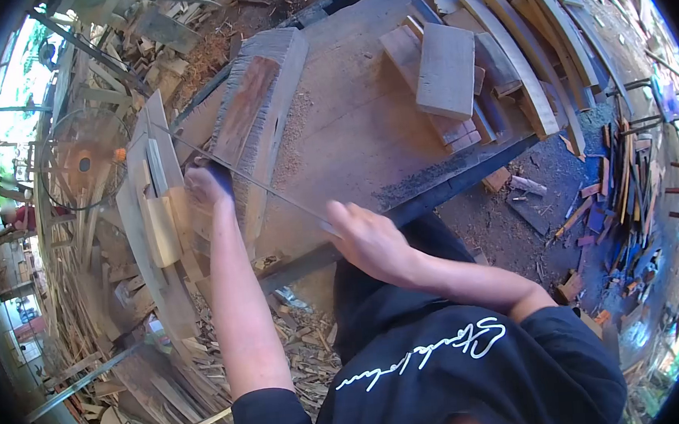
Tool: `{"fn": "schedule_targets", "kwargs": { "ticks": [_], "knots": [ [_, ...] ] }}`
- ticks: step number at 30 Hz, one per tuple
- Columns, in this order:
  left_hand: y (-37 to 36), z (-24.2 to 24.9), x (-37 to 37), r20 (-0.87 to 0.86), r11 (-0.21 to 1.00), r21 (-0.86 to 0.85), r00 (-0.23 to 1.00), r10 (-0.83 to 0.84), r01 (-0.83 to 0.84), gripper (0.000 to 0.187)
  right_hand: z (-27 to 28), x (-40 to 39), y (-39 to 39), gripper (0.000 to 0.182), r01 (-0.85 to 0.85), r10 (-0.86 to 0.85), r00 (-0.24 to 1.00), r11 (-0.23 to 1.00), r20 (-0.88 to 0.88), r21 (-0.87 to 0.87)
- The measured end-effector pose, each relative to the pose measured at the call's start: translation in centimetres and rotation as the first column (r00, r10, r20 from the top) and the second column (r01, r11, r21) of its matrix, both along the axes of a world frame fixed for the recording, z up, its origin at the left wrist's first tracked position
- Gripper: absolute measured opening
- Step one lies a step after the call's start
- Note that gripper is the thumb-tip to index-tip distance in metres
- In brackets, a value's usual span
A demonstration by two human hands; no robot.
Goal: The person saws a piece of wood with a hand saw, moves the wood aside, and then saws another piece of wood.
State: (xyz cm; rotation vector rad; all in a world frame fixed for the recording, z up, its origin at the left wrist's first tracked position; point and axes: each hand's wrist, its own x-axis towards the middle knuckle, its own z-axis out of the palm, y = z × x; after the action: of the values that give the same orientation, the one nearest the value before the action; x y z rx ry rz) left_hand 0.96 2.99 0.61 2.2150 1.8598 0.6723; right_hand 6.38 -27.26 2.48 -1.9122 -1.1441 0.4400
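My right hand [370,241] is closed round the near end of a handsaw [278,193], whose long thin blade is seen edge-on. The blade slants up and left, across the near end of a reddish-brown board [245,112]. That board lies on a grey wooden plank [285,81] with rows of notches along its edges. My left hand [208,186], partly blurred, is closed at the board's near end, left of the blade. A dark patch beside its fingers cannot be made out. Sawdust [294,136] is scattered next to the plank.
On the right of the worktable [337,77] a thick wooden block [446,72] lies atop other blocks. Curved wooden pieces [515,59] are stacked behind it. A round wire-guarded fan [84,162] stands at the left. Offcuts [309,334] and scrap wood [625,189] cover the ground.
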Motion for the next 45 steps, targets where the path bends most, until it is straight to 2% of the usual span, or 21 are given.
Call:
{"fn": "schedule_targets", "kwargs": {
  "ticks": [3, 4, 6, 7, 9, 11, 13, 16, 18, 19, 21, 22, 23, 25, 28, 31, 34, 38, 40, 43, 45],
  "knots": [
    [1.0, -0.8, -0.4, 0.093, 0.993, -0.120, 0.996, -0.001, 0.012, 0.043, 0.0, -0.5, -0.2, 0.018, 0.020, -0.020, 0.999, 1.000, 0.044, 0.009],
    [0.2, 0.0, -0.2, 0.095, 0.994, -0.113, 0.996, -0.003, 0.013, 0.043, -0.6, -0.5, 1.7, 0.018, 0.034, -0.040, 0.997, 0.996, 0.067, 0.081],
    [-2.0, 2.2, 0.8, 0.002, 0.998, 0.023, 0.998, -0.058, 0.058, 0.042, -1.1, -0.1, 7.6, 0.019, 0.034, -0.040, 0.997, 0.996, 0.063, 0.085],
    [-1.1, 1.5, 0.5, 0.005, 0.997, 0.038, 0.998, -0.062, 0.061, 0.042, -0.8, 0.2, 9.0, 0.019, 0.036, -0.040, 0.998, 0.996, 0.053, 0.078],
    [1.5, -1.3, -0.4, -0.083, 0.992, 0.124, 0.997, -0.004, 0.015, 0.044, -0.5, 0.2, 8.1, 0.019, 0.039, -0.044, 0.998, 0.993, 0.041, 0.113],
    [1.4, -1.1, -0.3, -0.043, 0.996, 0.086, 0.999, -0.033, 0.037, 0.044, -0.3, 0.1, 4.9, 0.019, 0.025, -0.030, 0.999, 0.992, 0.043, 0.126],
    [2.0, -1.8, -0.8, -0.011, 0.998, 0.042, 0.999, -0.044, 0.045, 0.045, 0.7, 0.1, 0.5, 0.020, 0.026, -0.028, 0.999, 0.999, 0.041, 0.048],
    [2.8, -3.7, -1.6, -0.120, 0.999, 0.048, 0.993, 0.003, 0.003, 0.044, 0.4, -0.2, 0.7, 0.021, -0.003, 0.002, 0.999, 0.999, -0.033, -0.045],
    [2.2, -3.2, -1.1, -0.119, 0.962, 0.265, 0.992, -0.027, 0.058, 0.044, -1.2, 0.2, 8.6, 0.018, 0.047, -0.059, 0.995, 0.988, 0.075, 0.149],
    [3.5, -4.1, -1.4, -0.118, 0.958, 0.281, 0.993, -0.030, 0.062, 0.044, -1.0, 0.3, 8.7, 0.018, 0.051, -0.064, 0.995, 0.985, 0.076, 0.165],
    [7.0, -7.3, -2.4, -0.229, 0.966, 0.161, 0.960, -0.164, 0.203, 0.044, -0.7, 0.4, 8.9, 0.018, 0.032, -0.039, 0.997, 0.995, 0.073, 0.093],
    [0.1, -0.2, 0.3, -0.062, 1.000, 0.004, 0.998, 0.018, -0.018, 0.042, -0.8, 0.3, 7.1, 0.018, 0.030, -0.042, 0.995, 0.991, 0.086, 0.130],
    [0.9, -0.8, 0.2, -0.055, 1.000, -0.001, 0.998, 0.024, -0.024, 0.042, -0.7, 0.3, 4.4, 0.017, 0.024, -0.041, 0.994, 0.986, 0.099, 0.166],
    [2.9, -2.8, -0.7, -0.003, 0.998, 0.054, 1.000, -0.015, 0.015, 0.041, 0.6, 0.1, 0.1, 0.025, 0.001, -0.001, 1.000, 1.000, -0.029, -0.006],
    [0.7, -0.8, 0.0, -0.101, 0.998, 0.057, 0.995, 0.017, -0.011, 0.039, 0.7, -0.4, 0.5, 0.025, 0.011, -0.011, 1.000, 0.997, -0.001, -0.078],
    [1.5, -1.7, -0.5, -0.019, 0.991, 0.131, 0.999, -0.040, 0.042, 0.046, -1.4, 0.2, 7.7, 0.017, 0.040, -0.048, 0.992, 0.997, 0.113, 0.071],
    [1.6, -1.5, -0.2, 0.024, 0.996, 0.090, 0.999, -0.022, 0.020, 0.047, -0.3, 0.7, 7.8, 0.016, 0.028, -0.036, 0.997, 0.993, 0.070, 0.115],
    [1.4, -1.7, 0.1, 0.053, 0.994, 0.108, 0.998, -0.016, 0.010, 0.046, 0.3, -0.4, 3.4, 0.016, 0.032, -0.034, 0.998, 0.998, 0.048, 0.061],
    [1.2, -1.5, 0.1, -0.028, 0.990, 0.138, 1.000, 0.006, -0.002, 0.046, -0.2, -0.4, 2.5, 0.016, 0.021, -0.021, 1.000, 0.999, 0.013, -0.024],
    [1.1, -1.7, 0.1, -0.030, 0.986, 0.166, 1.000, -0.005, 0.010, 0.046, -1.2, -0.3, 7.6, 0.026, 0.012, -0.012, 1.000, 0.999, -0.012, 0.040],
    [0.9, -1.2, 0.2, -0.061, 0.986, 0.169, 0.998, 0.010, 0.001, 0.046, -0.7, -0.2, 9.3, 0.026, 0.017, -0.017, 1.000, 1.000, 0.004, 0.022]
  ]
}}
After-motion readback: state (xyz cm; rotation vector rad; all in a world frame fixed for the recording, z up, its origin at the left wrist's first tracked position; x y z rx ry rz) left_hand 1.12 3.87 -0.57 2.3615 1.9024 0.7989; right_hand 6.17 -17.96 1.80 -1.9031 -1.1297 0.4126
